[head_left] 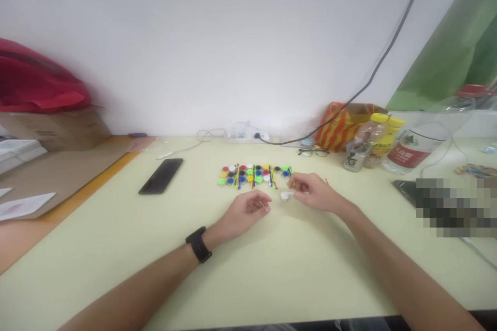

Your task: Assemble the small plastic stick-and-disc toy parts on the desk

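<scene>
"Pinching something, is it, that right hand (315, 192)?"

"Yes. Its grip is together on the edge of a small white-topped piece (284, 196), between the two hands. Whether the piece touches the desk (248, 279), I can't tell."

"And the left hand (245, 213)?"

"Loosely curled, thumb and fingertips a little apart. It's near the white-topped piece without touching it. A black watch (199, 244) sits on that wrist."

"What's just beyond them?"

"A cluster of coloured caps (250, 179) in rows: red, yellow, blue, green, black and white, with narrow bright strips running between. Its right end is just beside the right hand's fingers."

"Anything further out?"

"A dark phone (161, 176) lies flat on the left. By the wall there's a white power strip (243, 137) with a black cable plugged in, then a pair of glasses (313, 152)."

"And over to the right?"

"A striped bag (333, 126), with a yellow-capped bottle (365, 145) standing in front, and a bigger clear bottle (409, 154) with a red label beside them."
</scene>
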`<action>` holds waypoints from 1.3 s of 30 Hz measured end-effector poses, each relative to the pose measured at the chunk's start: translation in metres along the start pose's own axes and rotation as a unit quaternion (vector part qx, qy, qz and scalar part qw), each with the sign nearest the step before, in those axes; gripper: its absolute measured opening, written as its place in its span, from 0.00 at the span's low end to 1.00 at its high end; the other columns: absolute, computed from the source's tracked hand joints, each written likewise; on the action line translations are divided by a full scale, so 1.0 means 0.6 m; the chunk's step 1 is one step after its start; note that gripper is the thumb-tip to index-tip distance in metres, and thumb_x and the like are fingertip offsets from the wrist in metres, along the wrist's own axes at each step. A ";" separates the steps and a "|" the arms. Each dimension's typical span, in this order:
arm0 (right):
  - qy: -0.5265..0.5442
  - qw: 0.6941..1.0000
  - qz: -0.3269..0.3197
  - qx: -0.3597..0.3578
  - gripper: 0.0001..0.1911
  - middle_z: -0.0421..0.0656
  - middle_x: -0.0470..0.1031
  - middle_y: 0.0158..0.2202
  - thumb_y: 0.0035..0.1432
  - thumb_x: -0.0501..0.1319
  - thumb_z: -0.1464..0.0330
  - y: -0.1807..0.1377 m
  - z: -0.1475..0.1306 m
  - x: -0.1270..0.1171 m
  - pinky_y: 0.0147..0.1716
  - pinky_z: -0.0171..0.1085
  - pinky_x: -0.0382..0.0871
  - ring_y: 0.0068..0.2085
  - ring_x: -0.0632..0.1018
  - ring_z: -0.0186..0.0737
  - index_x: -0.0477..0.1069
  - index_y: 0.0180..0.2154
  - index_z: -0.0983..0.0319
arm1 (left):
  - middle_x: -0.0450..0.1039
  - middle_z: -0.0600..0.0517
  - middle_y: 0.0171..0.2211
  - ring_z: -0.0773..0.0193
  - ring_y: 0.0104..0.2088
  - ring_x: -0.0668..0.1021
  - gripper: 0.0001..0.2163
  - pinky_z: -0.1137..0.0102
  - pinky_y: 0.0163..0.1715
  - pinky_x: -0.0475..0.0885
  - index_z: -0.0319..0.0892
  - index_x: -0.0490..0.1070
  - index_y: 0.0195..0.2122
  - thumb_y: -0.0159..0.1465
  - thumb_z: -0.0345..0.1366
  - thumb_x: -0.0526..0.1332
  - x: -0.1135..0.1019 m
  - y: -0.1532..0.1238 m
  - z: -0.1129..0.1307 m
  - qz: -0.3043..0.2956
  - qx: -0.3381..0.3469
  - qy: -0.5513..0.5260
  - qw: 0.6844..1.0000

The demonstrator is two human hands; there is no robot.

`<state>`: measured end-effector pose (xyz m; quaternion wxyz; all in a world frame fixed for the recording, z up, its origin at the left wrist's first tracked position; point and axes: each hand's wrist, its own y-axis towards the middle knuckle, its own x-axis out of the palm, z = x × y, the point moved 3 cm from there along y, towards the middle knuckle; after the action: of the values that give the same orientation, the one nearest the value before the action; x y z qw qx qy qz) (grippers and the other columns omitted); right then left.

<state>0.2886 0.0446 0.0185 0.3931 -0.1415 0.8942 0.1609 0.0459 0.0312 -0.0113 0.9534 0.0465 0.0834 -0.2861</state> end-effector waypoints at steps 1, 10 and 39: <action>0.036 0.999 -0.023 -0.005 0.08 0.35 0.66 0.25 0.53 0.57 0.73 -0.002 -0.005 0.000 0.28 0.33 0.57 0.27 0.66 0.34 0.70 0.36 0.60 | 0.73 0.50 0.36 0.64 0.34 0.73 0.15 0.68 0.36 0.70 0.41 0.76 0.45 0.65 0.47 0.68 -0.001 -0.001 0.001 0.008 0.012 0.033 0.999; 0.121 0.990 -0.057 -0.035 0.08 0.36 0.68 0.29 0.53 0.58 0.75 -0.007 -0.031 0.013 0.29 0.33 0.60 0.30 0.68 0.34 0.69 0.36 0.60 | 0.74 0.48 0.46 0.58 0.42 0.75 0.18 0.63 0.46 0.72 0.46 0.77 0.50 0.64 0.49 0.69 0.003 -0.011 0.023 0.007 0.098 0.222 0.970; 0.166 0.980 -0.101 -0.039 0.06 0.40 0.75 0.32 0.66 0.62 0.65 -0.016 -0.067 0.063 0.33 0.35 0.67 0.32 0.74 0.36 0.74 0.38 0.61 | 0.74 0.46 0.53 0.51 0.53 0.75 0.28 0.57 0.55 0.70 0.47 0.69 0.56 0.58 0.50 0.75 -0.012 -0.022 0.045 0.013 0.221 0.320 0.921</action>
<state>0.2411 0.0148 0.0140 0.2479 -0.2706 0.9212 0.1293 0.0365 0.0206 0.0157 0.8451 0.3463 0.3179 -0.2547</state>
